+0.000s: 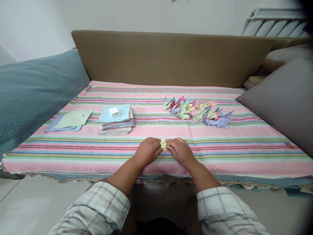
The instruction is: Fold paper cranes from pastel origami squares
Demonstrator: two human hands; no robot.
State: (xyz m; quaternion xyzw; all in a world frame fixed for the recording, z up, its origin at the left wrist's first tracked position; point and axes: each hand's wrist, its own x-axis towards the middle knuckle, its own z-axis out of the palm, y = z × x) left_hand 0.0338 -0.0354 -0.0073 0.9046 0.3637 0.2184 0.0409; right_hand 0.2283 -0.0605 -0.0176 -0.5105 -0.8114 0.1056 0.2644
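Though placed close to the fringed front edge (151, 181) of the striped cloth (146, 94), having wide room along it to the left and to the right. Bounded at the back by a brown backrest (171, 58), on the left by a blue armrest (36, 88), on the right by a grey cushion (281, 104).

Slanting inward with both forearms, out of rolled checked sleeves (97, 205). Holding the yellow paper (163, 144) by its left end with the left hand (148, 150), thumb and bent fingers brought narrow; holding the right end likewise with the right hand (181, 150) (with part of the paper hidden under the fingers). Showing, just between both hands, only a short middle piece of this paper.

Visible beyond the left hand: a paper stack (116, 128) with a white block (114, 112) on top, and, farther left, loose sheets (70, 119). Beyond the right hand, many folded cranes (183, 112).
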